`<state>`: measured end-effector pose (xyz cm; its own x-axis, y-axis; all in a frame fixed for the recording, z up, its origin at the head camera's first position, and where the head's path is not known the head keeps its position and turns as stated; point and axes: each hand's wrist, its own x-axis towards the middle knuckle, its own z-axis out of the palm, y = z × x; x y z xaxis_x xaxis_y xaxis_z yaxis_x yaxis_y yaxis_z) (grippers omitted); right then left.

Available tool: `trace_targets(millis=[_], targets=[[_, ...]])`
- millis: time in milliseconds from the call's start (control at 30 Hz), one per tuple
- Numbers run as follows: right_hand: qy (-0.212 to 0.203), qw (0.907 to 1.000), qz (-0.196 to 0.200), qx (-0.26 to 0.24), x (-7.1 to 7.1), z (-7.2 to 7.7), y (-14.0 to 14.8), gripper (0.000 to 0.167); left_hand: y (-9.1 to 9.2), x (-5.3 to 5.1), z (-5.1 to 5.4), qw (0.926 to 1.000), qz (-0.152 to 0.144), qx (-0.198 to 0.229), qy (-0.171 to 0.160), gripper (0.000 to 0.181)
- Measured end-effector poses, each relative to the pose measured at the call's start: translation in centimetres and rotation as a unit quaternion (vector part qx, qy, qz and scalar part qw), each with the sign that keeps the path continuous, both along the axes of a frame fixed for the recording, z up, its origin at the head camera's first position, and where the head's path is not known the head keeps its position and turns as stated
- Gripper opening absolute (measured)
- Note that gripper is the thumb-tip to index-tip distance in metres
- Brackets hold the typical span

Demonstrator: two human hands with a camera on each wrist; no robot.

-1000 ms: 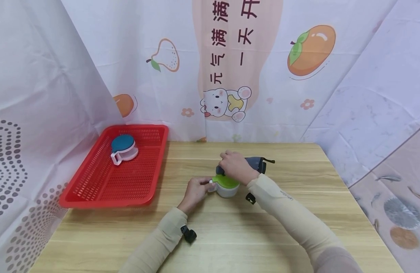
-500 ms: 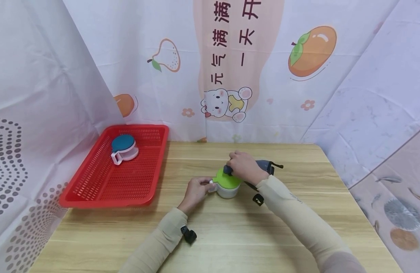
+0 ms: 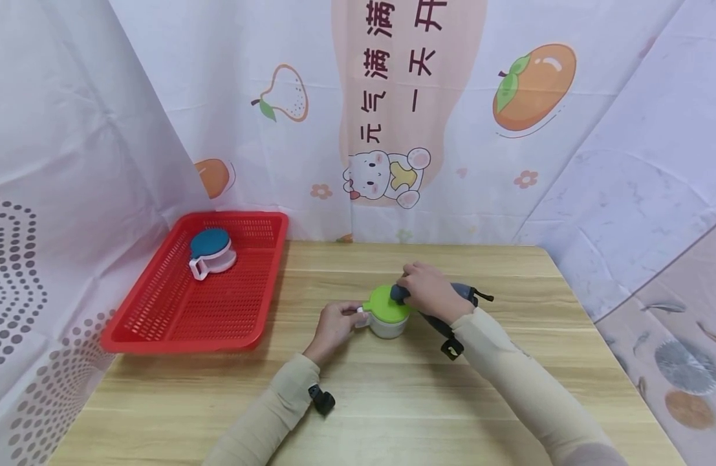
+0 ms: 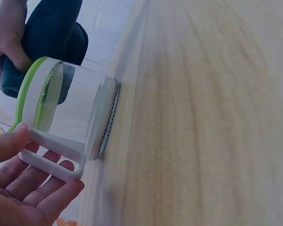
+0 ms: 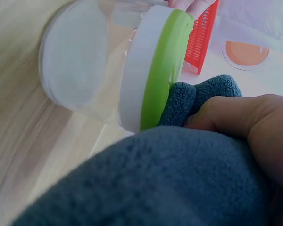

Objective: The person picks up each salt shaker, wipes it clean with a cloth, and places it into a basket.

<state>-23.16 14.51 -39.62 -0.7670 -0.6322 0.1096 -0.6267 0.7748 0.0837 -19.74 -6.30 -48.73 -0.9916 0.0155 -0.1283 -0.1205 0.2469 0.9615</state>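
Left to right: a red perforated basket point(image 3: 224, 304) sits at the left end of the wood-grain counter point(image 3: 416, 401) and contains a blue-lidded jar point(image 3: 210, 244), its white handle directed toward the near left. A black wrist device point(image 3: 321, 400) is strapped over the beige left sleeve point(image 3: 259, 414). The left hand point(image 3: 332, 327) grasps the white handle point(image 4: 56, 141) of a green-lidded jar point(image 3: 389, 309), the thumb on one side and the fingers on the other. This jar stands upright on the counter, between the two hands; its lid is on, and its walls are transparent above a pale base. At its right, the right hand point(image 3: 432, 294) has its fingers closed on a dark blue-grey cloth point(image 5: 151, 174), a bunched fold of which touches the green lid; the remainder extends past the hand. Behind, a printed curtain point(image 3: 311, 149) spans the counter's far edge.
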Motion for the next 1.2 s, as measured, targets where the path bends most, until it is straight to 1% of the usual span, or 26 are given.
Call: trace_targets(millis=[167, 400, 667, 933, 1067, 1200], targets=[[0.003, 1.0000, 0.001, -0.007, 0.5, -0.2, 0.5, 0.024, 0.0, 0.0, -0.1, 1.0000, -0.003, -0.001, 0.008, 0.027], [0.011, 0.9999, 0.002, -0.013, 1.2, -0.4, 0.8, 0.027, 0.0, 0.0, 0.1, 1.0000, -0.002, -0.005, 0.001, 0.025], [0.013, 0.9998, 0.004, -0.015, 1.9, -0.5, 0.8, 0.027, 0.0, 0.1, 0.1, 0.9999, -0.001, -0.013, 0.003, 0.026], [0.005, 0.9999, 0.010, -0.013, 2.6, -0.3, 0.5, 0.022, 0.0, 0.1, 0.0, 1.0000, -0.001, -0.007, 0.005, 0.026], [0.007, 0.9998, 0.014, -0.014, 2.8, -0.3, 0.4, 0.022, 0.0, 0.2, 0.2, 1.0000, -0.001, -0.002, 0.004, 0.026], [0.014, 0.9996, 0.020, -0.012, 2.8, -0.3, 0.3, 0.022, -0.1, 0.3, 0.5, 0.9999, -0.006, 0.001, 0.014, 0.026]])
